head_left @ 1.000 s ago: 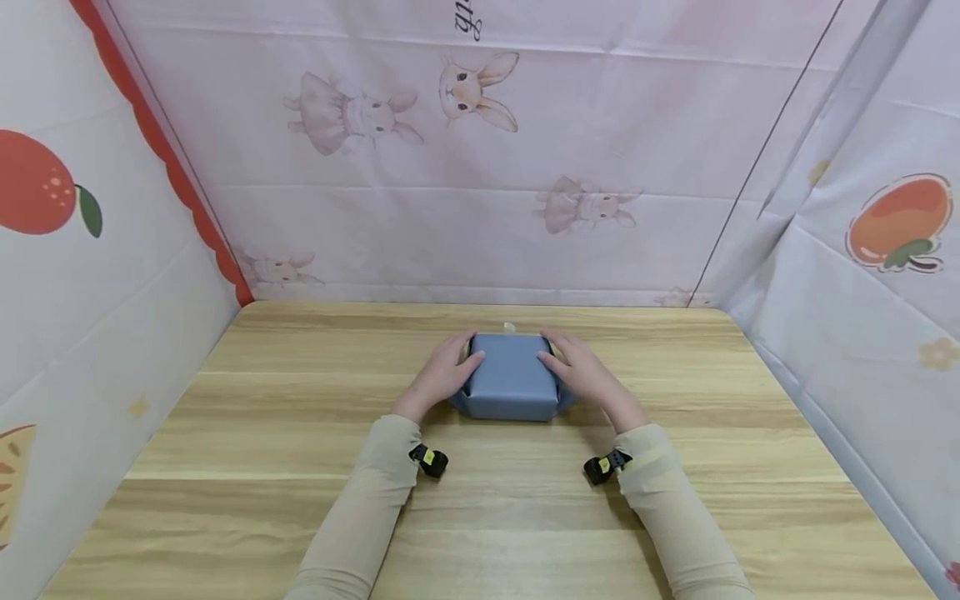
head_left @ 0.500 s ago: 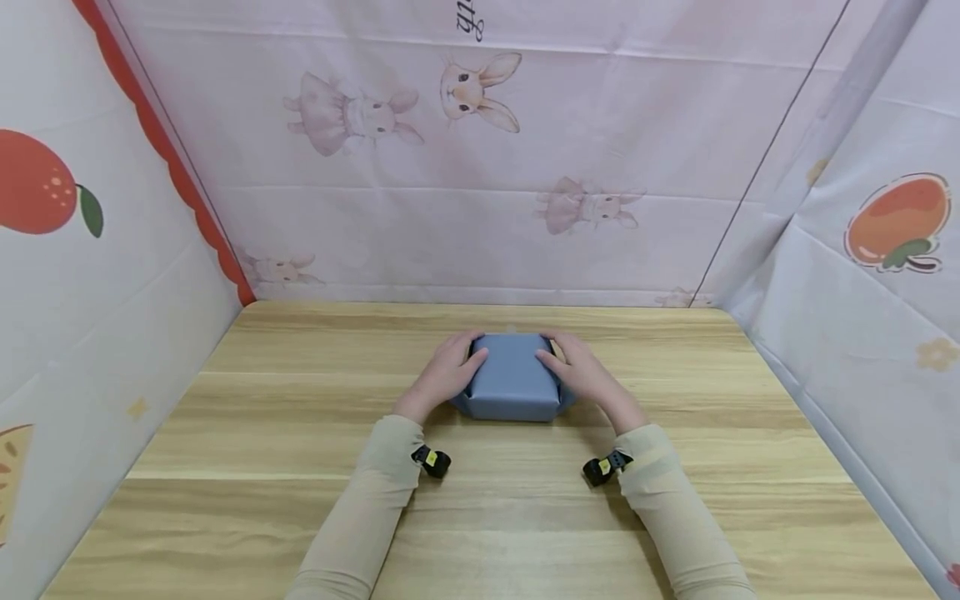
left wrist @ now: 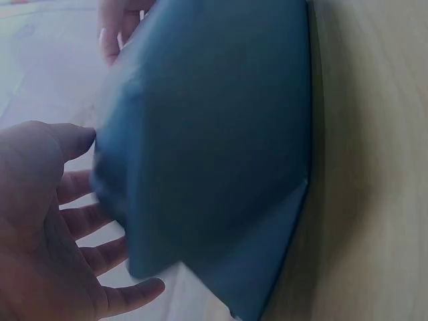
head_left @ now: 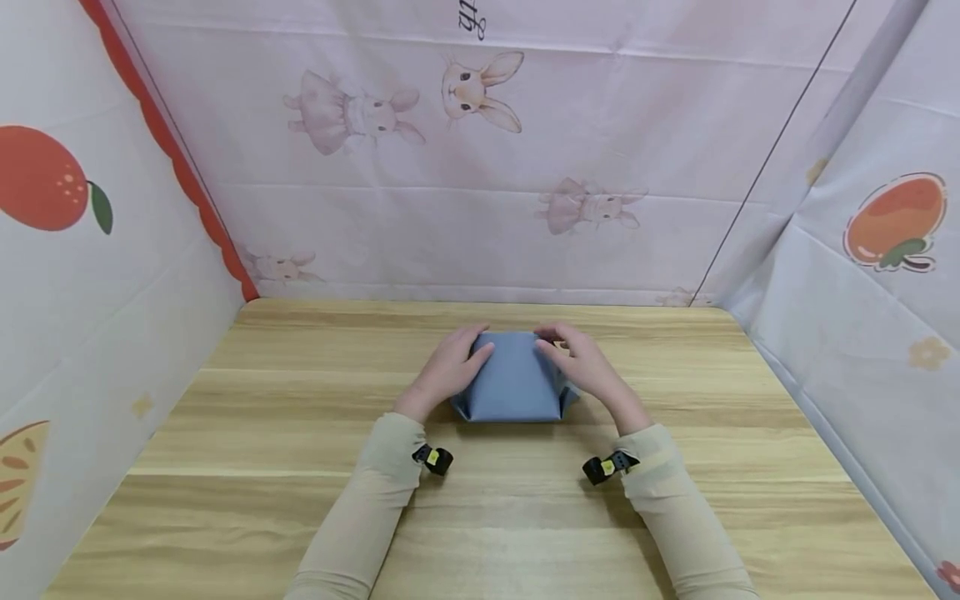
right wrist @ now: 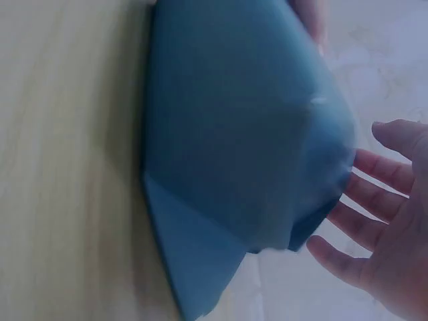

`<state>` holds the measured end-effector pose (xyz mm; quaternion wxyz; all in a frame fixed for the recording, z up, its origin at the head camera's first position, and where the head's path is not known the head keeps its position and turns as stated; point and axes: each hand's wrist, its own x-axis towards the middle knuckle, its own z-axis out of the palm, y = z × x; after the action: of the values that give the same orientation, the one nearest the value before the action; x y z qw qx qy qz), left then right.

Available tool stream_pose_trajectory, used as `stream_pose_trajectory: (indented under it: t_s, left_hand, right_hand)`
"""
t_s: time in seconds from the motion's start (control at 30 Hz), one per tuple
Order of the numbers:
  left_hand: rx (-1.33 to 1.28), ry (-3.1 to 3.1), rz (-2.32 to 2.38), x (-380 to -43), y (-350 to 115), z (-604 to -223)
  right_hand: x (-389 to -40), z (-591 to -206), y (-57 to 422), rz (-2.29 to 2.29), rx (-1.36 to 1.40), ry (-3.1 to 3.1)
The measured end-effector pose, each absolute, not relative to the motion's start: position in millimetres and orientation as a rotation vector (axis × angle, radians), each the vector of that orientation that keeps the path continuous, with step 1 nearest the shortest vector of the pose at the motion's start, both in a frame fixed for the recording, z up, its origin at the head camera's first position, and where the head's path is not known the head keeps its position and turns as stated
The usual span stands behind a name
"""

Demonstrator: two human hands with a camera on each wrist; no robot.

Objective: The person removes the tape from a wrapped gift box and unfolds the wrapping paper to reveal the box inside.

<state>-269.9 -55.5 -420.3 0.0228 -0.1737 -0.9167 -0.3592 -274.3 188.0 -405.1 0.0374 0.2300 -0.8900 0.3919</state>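
Observation:
A blue folded piece with a smooth, leather-like or paper-like surface [head_left: 513, 379] stands on the wooden table, its near face sloping back from a straight front edge. Folded corners stick out at its lower left and right. My left hand [head_left: 448, 367] lies along its left side, thumb on the top edge; in the left wrist view its fingers [left wrist: 103, 256] are spread and fairly straight against the side. At the right side is my right hand [head_left: 588, 365], its fingers relaxed and the thumb apart from the blue surface in the right wrist view. What lies behind or inside is hidden.
The wood-grain table [head_left: 300, 467] runs up to a pale back curtain [head_left: 450, 242] with rabbit prints. Fruit-printed white curtains stand at left [head_left: 135, 317] and right [head_left: 847, 300]. Both wrists wear small black cameras.
The blue piece's flat top and short front have become one long sloping face. Both hands have shifted slightly inward, and the right fingers have loosened from the side.

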Motion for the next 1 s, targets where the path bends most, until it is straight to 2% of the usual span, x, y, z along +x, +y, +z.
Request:
stream_pose_trajectory:
  t_s: [0.3,0.47,0.67,1.0]
  left_hand:
    - [-0.657,-2.757,-1.01,-250.7,-57.0,-403.7]
    - [-0.821,-2.667,-0.946,-232.8,-63.3,-397.3]
    - [-1.041,-2.557,-0.737,-207.1,-74.2,-393.9]
    - [-1.184,-2.56,-0.497,-158.8,-86.1,-381.2]
  right_hand:
    - [-254.7,-384.7,186.9,1.189,0.803,-2.698]
    - [-239.6,-375.9,195.7,1.136,0.862,-2.695]
    - [-220.2,-381.7,212.4,1.09,1.034,-2.638]
    - [-179.7,-385.3,234.1,1.014,1.28,-2.582]
